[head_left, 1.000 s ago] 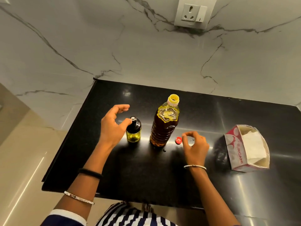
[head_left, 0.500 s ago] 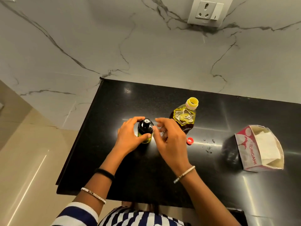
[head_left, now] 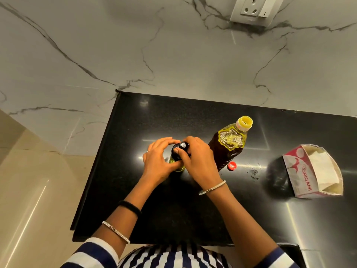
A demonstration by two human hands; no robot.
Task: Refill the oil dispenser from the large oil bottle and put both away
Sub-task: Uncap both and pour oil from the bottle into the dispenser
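A small oil dispenser point(head_left: 176, 157) with a black top and yellow-green glass stands on the black counter point(head_left: 173, 209). My left hand point(head_left: 157, 161) wraps its body from the left. My right hand point(head_left: 199, 161) grips its black top from the right. Just right of my hands stands the large oil bottle point(head_left: 229, 146), uncapped, with a yellow neck and dark oil inside. Its red cap point(head_left: 232, 166) lies on the counter at the bottle's base.
An open red-and-white tissue box point(head_left: 313, 171) sits at the right of the counter. Small dark specks point(head_left: 254, 172) lie between it and the cap. The counter's left edge point(head_left: 92, 171) drops to a beige floor. A marble wall with a socket point(head_left: 253, 10) rises behind.
My right hand moved left from beside the red cap and closed on the dispenser's top. My left hand closed around the dispenser's body. The camera moved closer.
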